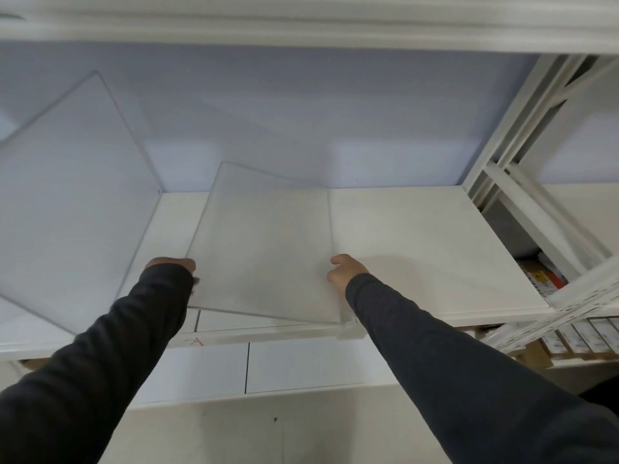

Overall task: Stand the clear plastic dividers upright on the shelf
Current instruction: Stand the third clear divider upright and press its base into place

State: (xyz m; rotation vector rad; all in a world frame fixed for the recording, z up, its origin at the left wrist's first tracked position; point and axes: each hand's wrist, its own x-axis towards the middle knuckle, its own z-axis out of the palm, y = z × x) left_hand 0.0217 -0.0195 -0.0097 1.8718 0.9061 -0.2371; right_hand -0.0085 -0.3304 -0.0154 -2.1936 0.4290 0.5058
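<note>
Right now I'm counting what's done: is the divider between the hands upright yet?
Not yet. The middle divider is tilted, its broad face showing, with the left hand and right hand at its side edges.

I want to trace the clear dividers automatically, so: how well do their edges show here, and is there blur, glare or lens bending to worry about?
Head view: the clear plastic divider held flat shows only faint edge lines against the white shelf board; the leaning clear divider at left reads better against the bluish wall. Soft light, weak shadows, no hard glare. The left hand is slightly blurred; the white rack frame bows from the wide lens.
</note>
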